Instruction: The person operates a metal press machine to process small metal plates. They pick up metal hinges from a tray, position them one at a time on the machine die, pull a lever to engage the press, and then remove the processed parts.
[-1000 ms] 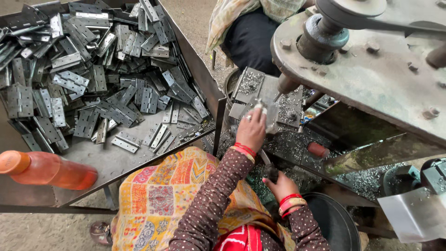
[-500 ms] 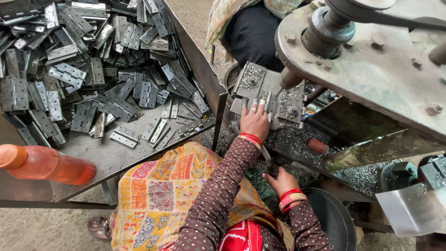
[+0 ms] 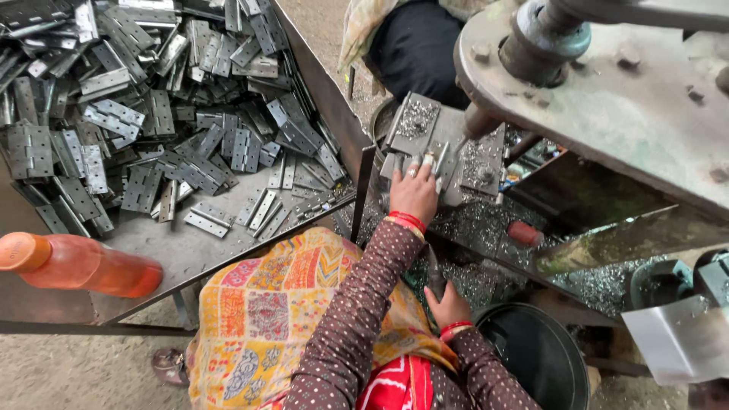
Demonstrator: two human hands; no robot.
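The left hand (image 3: 414,193) is laid flat on the press bed (image 3: 444,148), fingers stretched over a small metal piece (image 3: 440,159); whether the piece is gripped cannot be told. The right hand (image 3: 448,304) is closed around a dark lever (image 3: 434,273), low beside the black bucket (image 3: 531,353). Little free room is left around the left hand: the heavy press head (image 3: 607,83) hangs close over the bed. The bed is grey and covered with shiny metal chips. At the left, a tray (image 3: 182,250) is filled with grey hinges (image 3: 152,129), and an orange bottle (image 3: 80,264) is laid at its near edge.
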